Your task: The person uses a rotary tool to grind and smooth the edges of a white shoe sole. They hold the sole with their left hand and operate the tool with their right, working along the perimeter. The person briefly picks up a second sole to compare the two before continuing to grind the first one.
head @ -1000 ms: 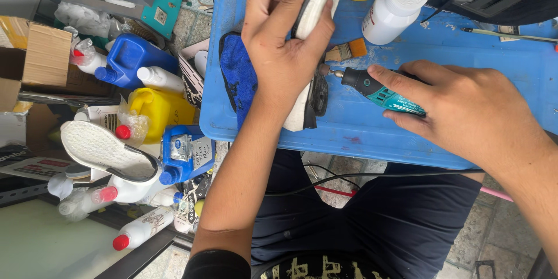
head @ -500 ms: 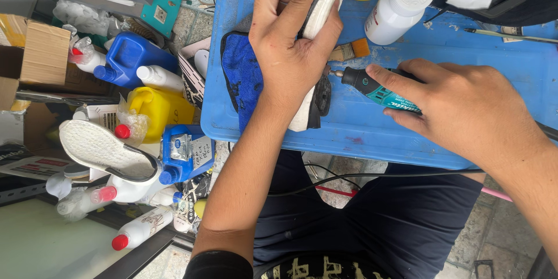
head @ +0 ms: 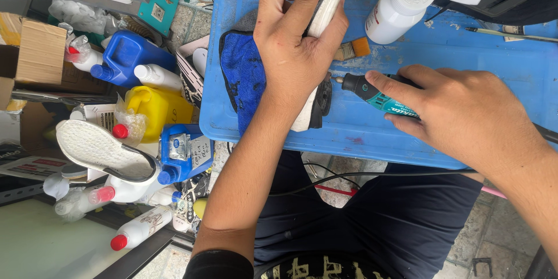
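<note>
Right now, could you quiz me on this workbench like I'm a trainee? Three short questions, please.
1. True or false: the left hand grips the white shoe on the blue table.
2. What does the right hand hold? A) a paintbrush B) a teal and black rotary tool C) a white bottle
3. Fill in: the cloth lying under the left hand's wrist is ____ in colour.

Key: 1 true. 2 B; the white bottle stands untouched farther back, and the small brush lies on the table. 3 blue.
</note>
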